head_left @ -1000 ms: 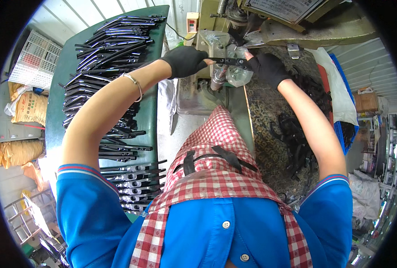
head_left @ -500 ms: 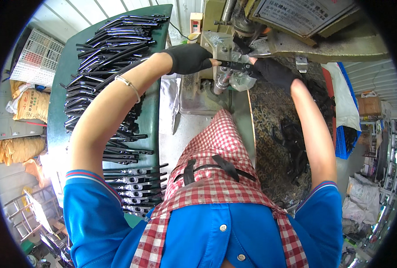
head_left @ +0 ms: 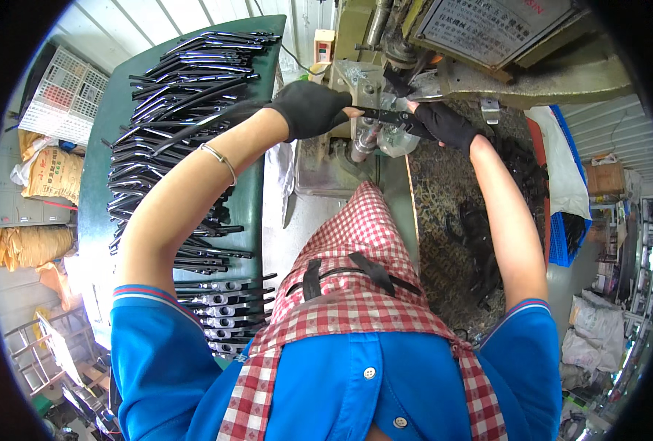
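Observation:
My left hand (head_left: 310,110), in a black fingerless glove, is closed on the left end of a black metal strip with holes (head_left: 387,117). My right hand (head_left: 446,126), gloved likewise, grips the strip's right end. The strip lies across the working point of a metal press (head_left: 401,45), over an upright steel cylinder (head_left: 365,138). A crumpled clear plastic piece (head_left: 398,143) sits just right of the cylinder. My fingertips are partly hidden by the gloves and the machine.
A green padded board (head_left: 253,220) on my left carries rows of black bent rods (head_left: 194,66). A dark worktop (head_left: 437,220) on my right holds a pile of black parts (head_left: 481,250). A blue crate (head_left: 561,235) stands beyond it, with sacks (head_left: 591,331) farther right.
My left hand has moved slightly down and right, still holding the strip. My right hand has shifted a little, and the strip slants down more toward the right.

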### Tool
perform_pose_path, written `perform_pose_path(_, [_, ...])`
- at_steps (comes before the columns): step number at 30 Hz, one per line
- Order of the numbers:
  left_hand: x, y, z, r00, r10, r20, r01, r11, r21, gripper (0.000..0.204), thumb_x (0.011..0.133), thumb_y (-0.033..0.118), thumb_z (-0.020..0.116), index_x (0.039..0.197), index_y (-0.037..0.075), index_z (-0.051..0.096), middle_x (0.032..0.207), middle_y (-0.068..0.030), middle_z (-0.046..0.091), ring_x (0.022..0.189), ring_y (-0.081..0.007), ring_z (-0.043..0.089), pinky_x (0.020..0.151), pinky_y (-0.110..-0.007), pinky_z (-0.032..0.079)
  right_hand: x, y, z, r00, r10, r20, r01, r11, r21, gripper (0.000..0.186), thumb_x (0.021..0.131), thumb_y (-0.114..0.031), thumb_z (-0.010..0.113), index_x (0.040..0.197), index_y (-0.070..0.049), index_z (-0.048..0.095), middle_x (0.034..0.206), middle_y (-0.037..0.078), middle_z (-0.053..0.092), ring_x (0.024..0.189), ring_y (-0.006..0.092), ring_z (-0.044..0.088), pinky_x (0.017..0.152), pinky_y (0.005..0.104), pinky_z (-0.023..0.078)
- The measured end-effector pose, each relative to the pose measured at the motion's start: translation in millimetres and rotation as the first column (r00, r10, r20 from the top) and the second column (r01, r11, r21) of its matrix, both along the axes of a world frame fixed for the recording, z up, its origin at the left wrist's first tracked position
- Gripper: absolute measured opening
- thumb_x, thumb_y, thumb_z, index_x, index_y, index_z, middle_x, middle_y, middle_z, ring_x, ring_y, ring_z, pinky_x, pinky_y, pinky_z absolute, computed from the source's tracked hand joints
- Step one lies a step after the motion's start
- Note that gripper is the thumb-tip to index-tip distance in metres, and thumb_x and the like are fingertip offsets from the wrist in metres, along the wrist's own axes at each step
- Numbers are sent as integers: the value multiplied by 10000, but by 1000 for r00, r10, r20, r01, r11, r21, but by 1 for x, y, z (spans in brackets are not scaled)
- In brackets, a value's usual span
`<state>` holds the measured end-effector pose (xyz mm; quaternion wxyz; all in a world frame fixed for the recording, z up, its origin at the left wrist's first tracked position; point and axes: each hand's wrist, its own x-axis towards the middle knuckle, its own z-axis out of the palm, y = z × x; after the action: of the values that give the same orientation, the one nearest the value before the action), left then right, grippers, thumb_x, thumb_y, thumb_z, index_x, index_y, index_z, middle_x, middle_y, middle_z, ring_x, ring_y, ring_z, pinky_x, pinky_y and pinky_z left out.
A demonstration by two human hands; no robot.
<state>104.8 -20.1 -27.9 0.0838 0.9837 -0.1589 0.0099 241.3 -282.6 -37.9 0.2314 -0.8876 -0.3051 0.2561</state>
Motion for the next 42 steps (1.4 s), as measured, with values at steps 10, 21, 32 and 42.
perform_pose_path(10, [-1, -2, -4, 998, -20, 52, 19, 1000, 10, 348, 925, 456, 504, 1019, 132, 586, 854, -122, 652, 762, -346, 659, 654, -455, 515, -14, -4, -14, 973, -117, 198, 97, 989, 110, 490, 948, -473, 463, 873, -26, 650, 734, 191, 620, 628, 319, 591, 599, 422, 450])
perform_pose_path(21, [-4, -2, -14, 993, 21, 118, -24, 999, 23, 261, 832, 308, 642, 1022, 140, 581, 845, -105, 643, 755, -324, 655, 651, -433, 522, -36, 1, -18, 891, -199, 409, 190, 980, 62, 467, 938, -444, 453, 840, -39, 662, 806, 233, 639, 787, 402, 621, 688, 468, 468])
perform_pose_path(32, [-18, 10, -17, 993, 120, 19, -119, 992, -45, 226, 838, 321, 635, 921, 114, 597, 788, -130, 624, 760, -339, 630, 638, -442, 492, -117, -25, -33, 923, 32, 382, -243, 820, 518, 63, 812, -95, 636, 838, -40, 622, 747, 126, 615, 699, 263, 613, 642, 335, 471])
perform_pose_path(42, [-18, -3, 7, 995, 41, 86, -27, 987, -160, 241, 852, 295, 598, 1068, 189, 583, 714, -138, 616, 663, -364, 626, 580, -465, 485, -42, -37, -163, 978, -167, 124, 88, 873, 481, 178, 909, -205, 567, 866, -39, 618, 707, 36, 604, 659, 119, 576, 616, 293, 454])
